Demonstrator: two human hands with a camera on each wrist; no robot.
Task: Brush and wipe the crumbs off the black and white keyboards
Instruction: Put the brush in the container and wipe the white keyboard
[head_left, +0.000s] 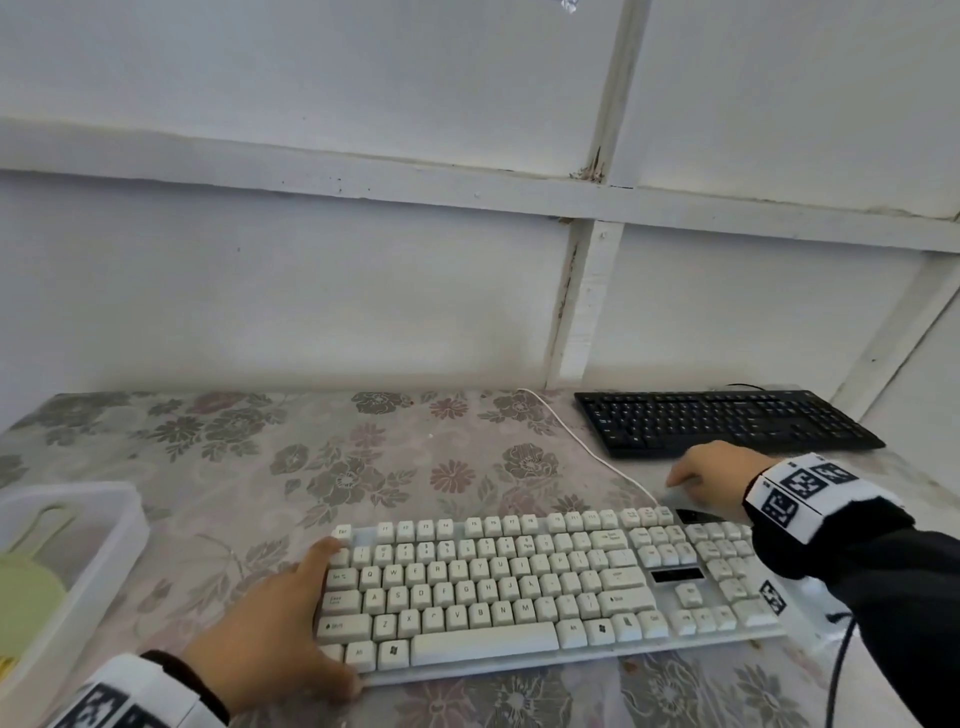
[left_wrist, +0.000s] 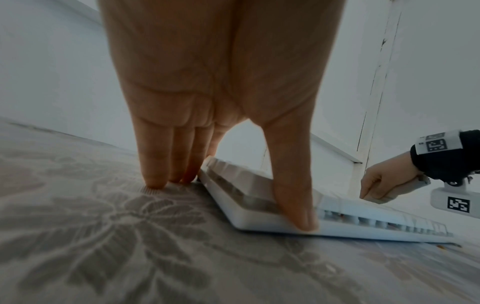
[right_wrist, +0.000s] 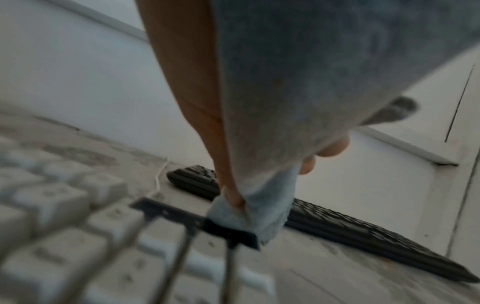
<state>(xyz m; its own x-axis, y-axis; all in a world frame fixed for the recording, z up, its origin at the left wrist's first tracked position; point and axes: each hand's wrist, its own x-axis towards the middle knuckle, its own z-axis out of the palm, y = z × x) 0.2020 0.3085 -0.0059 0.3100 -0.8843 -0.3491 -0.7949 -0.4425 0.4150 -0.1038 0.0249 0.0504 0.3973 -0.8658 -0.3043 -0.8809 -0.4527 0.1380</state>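
Note:
The white keyboard (head_left: 493, 587) lies across the near part of the flowered table. My left hand (head_left: 291, 618) braces its left end: straight fingers (left_wrist: 155, 164) stand on the cloth beside the edge, and the thumb (left_wrist: 293, 195) presses the front rim of the white keyboard (left_wrist: 241, 214). My right hand (head_left: 711, 473) is at the keyboard's back right corner and pinches a grey cloth (right_wrist: 285, 92) that touches that corner. The same hand (left_wrist: 381, 185) shows in the left wrist view. The black keyboard (head_left: 727, 421) lies behind it by the wall, untouched.
A clear plastic tub (head_left: 78, 540) with a pale green item (head_left: 26, 597) stands at the left table edge. A white cable (head_left: 582, 441) curves over the tablecloth (head_left: 260, 457) toward the wall. A small orange crumb (left_wrist: 258, 248) lies before the white keyboard.

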